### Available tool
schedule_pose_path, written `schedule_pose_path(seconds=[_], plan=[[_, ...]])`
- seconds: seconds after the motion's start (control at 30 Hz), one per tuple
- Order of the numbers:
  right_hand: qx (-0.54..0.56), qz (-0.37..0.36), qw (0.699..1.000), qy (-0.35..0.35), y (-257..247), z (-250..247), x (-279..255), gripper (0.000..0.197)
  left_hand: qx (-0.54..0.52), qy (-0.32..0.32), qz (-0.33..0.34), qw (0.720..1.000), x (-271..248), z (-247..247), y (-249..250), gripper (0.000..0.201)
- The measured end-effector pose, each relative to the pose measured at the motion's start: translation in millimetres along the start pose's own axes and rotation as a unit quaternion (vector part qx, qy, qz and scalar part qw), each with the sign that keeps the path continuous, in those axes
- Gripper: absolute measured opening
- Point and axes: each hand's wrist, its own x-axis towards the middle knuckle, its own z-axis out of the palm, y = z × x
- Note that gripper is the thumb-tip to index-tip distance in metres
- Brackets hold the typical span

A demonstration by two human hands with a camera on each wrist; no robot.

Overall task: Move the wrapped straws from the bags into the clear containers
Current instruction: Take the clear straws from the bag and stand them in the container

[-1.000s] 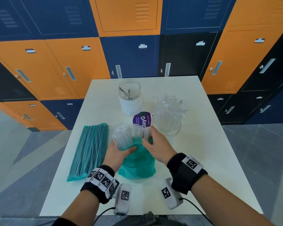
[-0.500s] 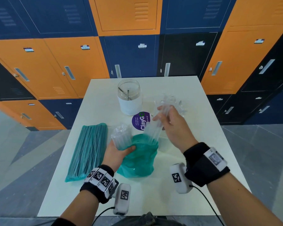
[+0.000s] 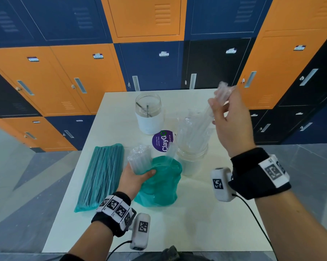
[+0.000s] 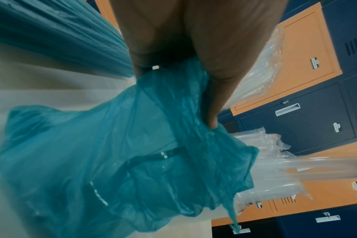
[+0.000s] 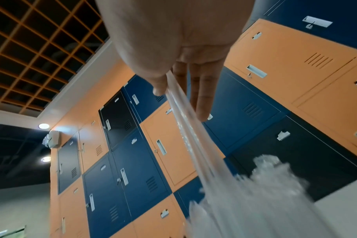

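Meanwhile, the right hand [image 3: 227, 119] pinches light, slippery wrapped straws [image 3: 213, 108] mid-length above the clear container [image 3: 191, 147], while the left hand [image 3: 135, 178] grips the teal bag [image 3: 159, 183] mid-table.

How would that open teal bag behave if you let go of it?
The teal bag would probably slump: its film is thin and crumpled, and the left hand grips it at the mouth. It looks light, so a nudge would likely slide it. The straws standing in it might spill out.
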Motion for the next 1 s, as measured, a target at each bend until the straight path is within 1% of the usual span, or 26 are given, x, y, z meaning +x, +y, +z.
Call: schedule_pose_path(seconds=[0.07, 0.13, 0.17, 0.23, 0.33, 0.43, 0.5, 0.63, 0.7, 0.73, 0.8, 0.83, 0.87, 0.9, 0.97, 1.0], plan=[[-0.069, -0.004, 0.997, -0.043, 17.0, 11.6, -5.6, 0.024, 0.003, -0.004, 0.002, 1.000, -0.3, -0.3, 0.2, 0.066], [-0.181, 0.009, 0.979, -0.095, 35.0, 24.8, -13.8, 0.033, 0.004, -0.003, 0.001, 1.000, -0.3, -1.1, 0.0, 0.072], [-0.227, 0.012, 0.968, -0.108, 42.6, 30.7, -18.4, 0.038, 0.003, -0.001, 0.000, 1.000, -0.3, -1.3, -0.2, 0.077], [-0.270, 0.007, 0.957, -0.102, 51.9, 39.6, -26.6, 0.041, 0.005, 0.000, 0.001, 1.000, -0.7, -1.3, 0.6, 0.085], [-0.246, -0.028, 0.967, -0.061, 52.5, 44.0, -31.0, 0.040, 0.004, 0.003, -0.002, 1.000, -1.3, -2.2, 1.2, 0.087], [-0.214, -0.066, 0.972, -0.064, 52.0, 47.9, -33.3, 0.032, 0.006, 0.006, -0.003, 1.000, -1.5, -3.6, 1.3, 0.087], [-0.235, -0.079, 0.966, -0.077, 57.4, 52.7, -39.4, 0.028, 0.006, 0.004, -0.004, 1.000, -1.7, -3.7, 1.0, 0.086], [-0.311, -0.099, 0.940, -0.095, 64.8, 59.4, -51.3, 0.029, 0.000, 0.006, -0.007, 1.000, -3.5, -5.0, 0.6, 0.087], [-0.331, -0.101, 0.936, -0.072, 59.5, 59.1, -52.6, 0.028, -0.001, 0.007, -0.007, 1.000, -4.0, -5.8, 0.5, 0.080], [-0.323, -0.098, 0.940, -0.049, 54.8, 59.0, -53.3, 0.027, -0.001, 0.008, -0.008, 1.000, -3.9, -5.8, 0.5, 0.072], [-0.274, -0.112, 0.955, -0.010, 44.1, 61.0, -56.8, 0.023, 0.000, 0.009, -0.009, 1.000, -4.0, -5.7, 0.2, 0.061], [-0.237, -0.133, 0.962, -0.011, 38.8, 63.2, -59.2, 0.023, 0.002, 0.009, -0.006, 1.000, -4.2, -5.7, 0.5, 0.059], [-0.198, -0.153, 0.968, -0.033, 34.5, 66.4, -61.9, 0.024, 0.001, 0.008, -0.005, 1.000, -4.3, -5.6, 0.6, 0.058], [-0.164, -0.163, 0.970, -0.069, 30.5, 69.6, -64.9, 0.027, 0.001, 0.007, -0.003, 1.000, -4.3, -5.7, 0.4, 0.058], [-0.129, -0.146, 0.966, -0.168, 27.6, 77.6, -71.5, 0.036, 0.001, 0.005, 0.001, 1.000, -4.3, -5.5, -0.5, 0.057], [-0.122, -0.119, 0.961, -0.219, 28.0, 80.9, -74.1, 0.045, 0.002, 0.005, 0.005, 1.000, -4.5, -4.9, -0.3, 0.059]])
